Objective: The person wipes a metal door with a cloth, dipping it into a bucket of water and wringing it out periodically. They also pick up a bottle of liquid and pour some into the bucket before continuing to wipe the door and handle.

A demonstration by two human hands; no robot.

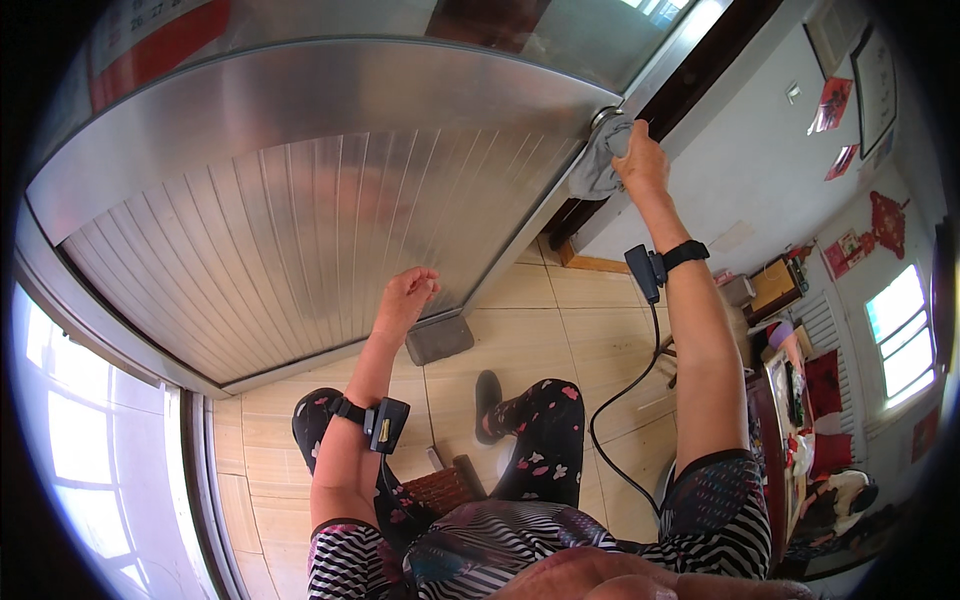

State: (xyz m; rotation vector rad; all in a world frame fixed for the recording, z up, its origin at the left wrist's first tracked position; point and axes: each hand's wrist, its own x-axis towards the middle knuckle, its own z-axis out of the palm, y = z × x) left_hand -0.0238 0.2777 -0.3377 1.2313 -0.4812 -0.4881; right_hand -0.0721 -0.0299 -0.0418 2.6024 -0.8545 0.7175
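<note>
A grey cloth [598, 161] is held in my right hand [646, 161] against the edge of a metal-framed door [360, 82], just below its round metal knob or lock [606, 114]. The cloth hides part of the door edge there. My left hand [409, 296] is raised in front of the ribbed lower door panel [300, 247], its fingers curled, with nothing seen in it. Glass fills the upper part of the door.
A dark grey block [440, 341] lies on the tiled floor at the door's foot. Behind my legs is a low woven stool [439, 491]. A cluttered table [780, 420] stands at the right, where a person [840, 499] is seen. A black cable hangs from my right wrist device.
</note>
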